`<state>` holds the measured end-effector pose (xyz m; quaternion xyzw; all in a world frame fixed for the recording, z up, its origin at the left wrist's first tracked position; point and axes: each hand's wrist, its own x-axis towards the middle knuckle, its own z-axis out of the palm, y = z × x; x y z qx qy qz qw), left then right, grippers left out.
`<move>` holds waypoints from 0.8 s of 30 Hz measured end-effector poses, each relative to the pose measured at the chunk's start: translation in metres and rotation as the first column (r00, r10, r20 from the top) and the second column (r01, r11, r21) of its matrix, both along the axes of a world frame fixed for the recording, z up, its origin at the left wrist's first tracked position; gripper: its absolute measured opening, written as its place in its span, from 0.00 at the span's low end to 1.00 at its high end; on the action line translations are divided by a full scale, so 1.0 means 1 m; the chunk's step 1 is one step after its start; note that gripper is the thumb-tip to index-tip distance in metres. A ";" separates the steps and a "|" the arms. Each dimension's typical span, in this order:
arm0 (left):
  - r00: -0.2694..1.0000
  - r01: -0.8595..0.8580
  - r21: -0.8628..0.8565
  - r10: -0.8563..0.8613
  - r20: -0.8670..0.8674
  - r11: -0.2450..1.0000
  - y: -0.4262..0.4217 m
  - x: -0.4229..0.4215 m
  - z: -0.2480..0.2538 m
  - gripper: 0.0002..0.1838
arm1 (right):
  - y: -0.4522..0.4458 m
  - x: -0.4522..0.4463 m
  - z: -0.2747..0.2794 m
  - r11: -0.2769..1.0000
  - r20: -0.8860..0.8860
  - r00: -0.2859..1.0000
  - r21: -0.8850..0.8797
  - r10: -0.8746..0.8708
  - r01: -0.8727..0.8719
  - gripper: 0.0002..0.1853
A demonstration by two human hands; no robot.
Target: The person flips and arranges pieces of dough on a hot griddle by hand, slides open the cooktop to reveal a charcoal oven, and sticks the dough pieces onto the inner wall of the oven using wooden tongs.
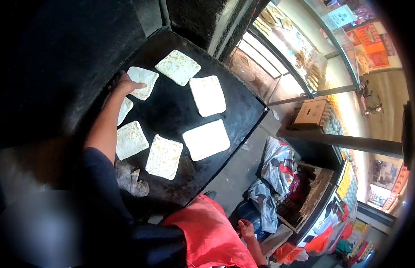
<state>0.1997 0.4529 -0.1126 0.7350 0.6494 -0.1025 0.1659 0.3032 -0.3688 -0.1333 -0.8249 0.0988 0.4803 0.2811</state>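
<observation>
My left hand (122,85) reaches over the far left side of a dark griddle (167,109). Its thumb lies across the edge of a square flatbread (145,80), and the other fingers, partly in shadow, are apart from the thumb. Several more pale square flatbreads lie around the griddle in a ring; one flatbread (125,109) is partly covered by my left forearm. Some of them, such as the near flatbread (164,156), have yellowish-brown speckles. My right hand (246,228) hangs low beside my red apron (207,232), fingers curled, with nothing visible in them.
A crumpled grey cloth (132,178) lies at the griddle's near left edge. To the right are silver bags (277,165), a torn cardboard box (312,192) and trays of eggs (332,120). A glass case (296,44) with baked goods stands at the upper right.
</observation>
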 end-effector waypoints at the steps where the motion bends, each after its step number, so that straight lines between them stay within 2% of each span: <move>1: 0.997 -0.051 -0.066 0.047 -0.062 0.996 0.002 0.001 0.005 0.67 | 0.003 0.001 -0.001 1.000 0.004 1.000 0.012 0.018 -0.018 0.23; 5: 0.999 -0.044 -0.043 0.042 -0.029 0.998 0.010 -0.008 -0.016 0.67 | 0.018 0.008 0.003 1.000 -0.029 1.000 -0.019 0.012 -0.013 0.23; 8: 0.995 -0.095 -0.060 0.092 -0.048 0.994 0.005 -0.010 -0.002 0.65 | 0.008 0.008 -0.013 0.996 0.059 0.995 0.038 0.077 -0.080 0.22; 9: 0.998 -0.067 0.010 0.067 0.002 0.998 0.019 -0.020 -0.034 0.50 | 0.009 0.008 -0.014 0.996 0.064 0.995 0.027 0.083 -0.085 0.22; 10: 0.998 -0.062 0.012 0.062 0.005 0.998 0.027 -0.027 -0.036 0.50 | 0.009 0.007 -0.013 0.996 0.066 0.994 0.015 0.089 -0.090 0.22; 12: 0.891 -0.046 -0.186 0.124 0.436 0.982 0.034 -0.036 -0.037 0.29 | 0.017 0.007 -0.002 0.997 0.051 0.996 0.029 0.073 -0.074 0.22; 13: 0.714 -0.091 -0.144 0.165 0.681 0.985 0.017 -0.033 -0.022 0.14 | 0.022 0.007 0.002 0.997 0.033 0.998 0.043 0.060 -0.061 0.21; 14: 0.680 -0.085 0.103 -0.018 0.733 0.991 -0.002 -0.030 -0.006 0.12 | 0.025 0.008 0.002 0.997 0.029 0.998 0.045 0.057 -0.059 0.21; 15: 0.645 -0.089 0.344 -0.209 0.735 0.935 -0.026 -0.027 0.014 0.10 | 0.027 0.010 0.002 0.998 0.014 0.998 -0.016 0.066 -0.066 0.21; 16: 0.626 0.036 0.459 -0.378 0.682 0.888 -0.068 -0.020 0.060 0.09 | 0.027 0.010 0.001 0.994 -0.003 0.997 -0.078 0.074 -0.074 0.20; 17: 0.604 0.168 0.576 -0.546 0.581 0.800 -0.103 -0.018 0.083 0.12 | 0.026 0.006 -0.001 1.000 0.010 1.000 -0.001 0.015 -0.015 0.18; 18: 0.535 0.285 0.606 -0.648 0.542 0.742 -0.120 -0.023 0.075 0.14 | 0.031 0.007 0.001 0.999 0.006 0.999 -0.018 0.037 -0.037 0.18; 19: 0.522 0.391 0.608 -0.710 0.471 0.691 -0.132 -0.030 0.057 0.15 | 0.043 0.007 0.010 0.997 0.000 0.998 -0.032 0.071 -0.071 0.18; 20: 0.567 0.480 0.603 -0.750 0.341 0.637 -0.146 -0.035 0.047 0.16 | 0.052 0.008 0.017 0.993 -0.003 0.994 -0.043 0.107 -0.107 0.19; 22: 0.564 0.550 0.554 -0.767 0.306 0.625 -0.162 -0.041 0.038 0.15 | 0.049 0.011 0.006 0.993 0.005 0.993 -0.022 0.120 -0.120 0.20; 24: 0.562 0.544 0.566 -0.770 0.303 0.620 -0.161 -0.043 0.030 0.16 | 0.044 0.012 0.005 0.992 0.015 0.992 -0.014 0.122 -0.122 0.21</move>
